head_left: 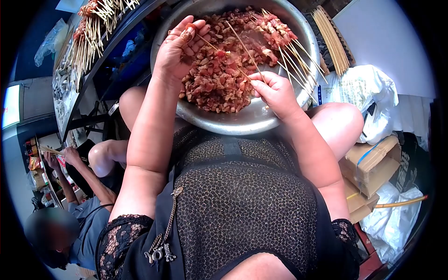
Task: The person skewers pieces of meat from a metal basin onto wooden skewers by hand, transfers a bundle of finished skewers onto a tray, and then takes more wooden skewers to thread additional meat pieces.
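Over the left part of a wide metal bowl, my left hand is turned palm up, its fingers curled around a piece of meat at the end of a thin wooden skewer. Across the bowl, my right hand pinches wooden skewers between thumb and fingers; one long skewer slants up from it. Cut raw meat is heaped in the bowl below both hands. Loaded meat skewers lie at the bowl's upper right, their bare ends over the rim.
Bare skewers are bundled right of the bowl, near a white plastic bag and cardboard boxes. More loaded skewers rest on a table at upper left. Another person sits at lower left, holding thin sticks.
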`<state>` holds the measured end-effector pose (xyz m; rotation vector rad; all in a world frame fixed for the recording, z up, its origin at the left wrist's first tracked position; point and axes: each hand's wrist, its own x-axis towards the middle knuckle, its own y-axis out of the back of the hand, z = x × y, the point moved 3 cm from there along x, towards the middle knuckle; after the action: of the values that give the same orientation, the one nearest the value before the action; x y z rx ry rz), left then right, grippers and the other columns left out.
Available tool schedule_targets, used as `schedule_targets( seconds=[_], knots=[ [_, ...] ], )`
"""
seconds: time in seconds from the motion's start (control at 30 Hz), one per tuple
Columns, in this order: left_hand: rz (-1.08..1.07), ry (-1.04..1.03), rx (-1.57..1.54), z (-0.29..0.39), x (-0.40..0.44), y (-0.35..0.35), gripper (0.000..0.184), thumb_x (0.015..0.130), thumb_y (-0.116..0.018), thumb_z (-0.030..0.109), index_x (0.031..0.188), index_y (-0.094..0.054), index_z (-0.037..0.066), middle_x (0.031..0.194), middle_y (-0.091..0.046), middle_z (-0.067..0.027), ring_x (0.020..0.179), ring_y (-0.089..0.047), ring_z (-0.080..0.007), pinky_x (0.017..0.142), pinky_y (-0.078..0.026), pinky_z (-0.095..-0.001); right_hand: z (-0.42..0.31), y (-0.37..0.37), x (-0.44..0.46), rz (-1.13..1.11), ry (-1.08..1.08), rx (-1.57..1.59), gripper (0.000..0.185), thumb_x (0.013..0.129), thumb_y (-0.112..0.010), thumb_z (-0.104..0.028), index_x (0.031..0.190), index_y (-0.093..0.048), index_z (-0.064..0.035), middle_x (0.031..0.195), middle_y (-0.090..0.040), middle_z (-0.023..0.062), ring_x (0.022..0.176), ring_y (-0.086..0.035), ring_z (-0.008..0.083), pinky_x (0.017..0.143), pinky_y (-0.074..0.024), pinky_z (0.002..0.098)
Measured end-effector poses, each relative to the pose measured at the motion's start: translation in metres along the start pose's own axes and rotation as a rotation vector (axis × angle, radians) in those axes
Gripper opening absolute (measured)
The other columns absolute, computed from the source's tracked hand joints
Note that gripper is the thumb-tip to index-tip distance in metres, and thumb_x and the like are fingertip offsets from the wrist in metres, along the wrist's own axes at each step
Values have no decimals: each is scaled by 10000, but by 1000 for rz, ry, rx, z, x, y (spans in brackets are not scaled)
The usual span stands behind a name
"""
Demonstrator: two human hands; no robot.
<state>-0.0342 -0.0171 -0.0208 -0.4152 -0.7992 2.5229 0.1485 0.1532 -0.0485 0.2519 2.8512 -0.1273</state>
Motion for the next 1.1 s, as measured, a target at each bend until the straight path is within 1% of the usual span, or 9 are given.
schedule_targets(
  seconds=[0.23,0.3,0.43,0.5,0.57,0.6,0.73,0.9,1.1],
  knots=[
    [-104,90,61,-10,-8,-19,388,881,-532,69,1249,-420,16,1116,-585,-157,1056,-567,-259,884,-493,-370,-1,-3,3,24,-6,79,189,872,-560,-95,1027,-606,5,753,-606,-6,641,-529,39,591,-439,180],
    [-146,187,229,-14,-11,-21,436,866,-547,59,1276,-403,24,1107,-591,-153,1042,-572,-237,882,-492,-342,-3,-2,4,31,-4,104,186,875,-557,-92,1027,-605,4,748,-603,-7,636,-525,36,581,-435,175],
    [-318,242,358,-19,-16,-23,519,850,-542,15,1332,-349,21,1203,-533,-159,1034,-569,-208,870,-480,-310,-7,3,5,36,-6,171,174,882,-552,-85,1021,-605,5,731,-595,-10,614,-509,26,555,-422,161],
    [-285,204,490,-17,-12,-16,516,851,-533,4,1334,-351,19,1236,-503,-157,1046,-564,-207,878,-473,-315,-8,5,5,35,-3,188,170,883,-551,-85,1016,-606,6,728,-594,-9,608,-505,26,551,-419,159],
    [-84,130,701,-10,-3,7,441,872,-524,32,1295,-402,7,1171,-550,-144,994,-584,-198,856,-489,-315,-9,6,5,36,0,204,166,884,-551,-84,1011,-606,7,725,-593,-8,602,-501,25,546,-415,158],
    [11,144,630,-6,-4,7,345,905,-512,106,1226,-472,-12,1103,-589,-132,927,-602,-181,810,-508,-310,-9,6,4,45,-7,188,165,884,-551,-84,1010,-606,7,725,-590,-9,602,-501,26,546,-416,158],
    [33,199,455,-3,-8,-8,310,933,-486,196,1149,-532,-22,1065,-610,-126,889,-611,-186,777,-524,-301,-8,6,3,40,-28,189,164,884,-549,-80,1010,-607,8,735,-594,-5,606,-505,30,546,-419,162],
    [-147,324,207,-21,-17,-30,320,917,-506,147,1194,-487,-12,1016,-634,-128,892,-631,-201,771,-534,-297,-6,2,3,6,-51,188,167,883,-547,-80,1010,-607,10,774,-619,14,633,-523,33,569,-440,171],
    [-20,135,51,-30,-3,-7,236,905,-521,112,1126,-519,30,1010,-631,-129,900,-627,-199,774,-535,-301,-4,2,1,2,-48,141,173,877,-552,-79,1012,-607,14,796,-629,19,653,-536,38,594,-457,180]
  ],
)
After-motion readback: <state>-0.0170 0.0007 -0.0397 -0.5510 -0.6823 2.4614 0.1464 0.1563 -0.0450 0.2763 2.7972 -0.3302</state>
